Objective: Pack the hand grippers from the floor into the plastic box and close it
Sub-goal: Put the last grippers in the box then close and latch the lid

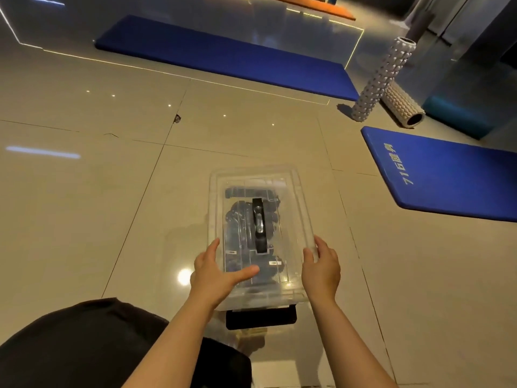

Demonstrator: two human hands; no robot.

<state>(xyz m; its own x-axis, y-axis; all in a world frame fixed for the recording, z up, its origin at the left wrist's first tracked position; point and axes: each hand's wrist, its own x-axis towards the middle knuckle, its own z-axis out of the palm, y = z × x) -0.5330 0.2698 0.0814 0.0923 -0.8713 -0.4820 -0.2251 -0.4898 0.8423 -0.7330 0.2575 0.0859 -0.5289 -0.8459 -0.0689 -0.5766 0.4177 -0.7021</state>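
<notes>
The clear rectangular plastic box (258,233) sat on the glossy beige tiled floor (84,191), lid on, with the dark hand grippers (243,219) heaped inside under the black lid handle (259,225). The left hand (215,273) lay flat-fingered against the lid's near left edge, the right hand (321,267) likewise at the near right edge, neither grasping, seemingly to press the lid down. The black near-end latch (261,317) looked unfastened.

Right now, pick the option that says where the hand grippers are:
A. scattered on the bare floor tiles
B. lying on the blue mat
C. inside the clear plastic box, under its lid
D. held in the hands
C: the dark hand grippers show through the clear lid of the plastic box, while the left hand and right hand rest at its sides.
</notes>
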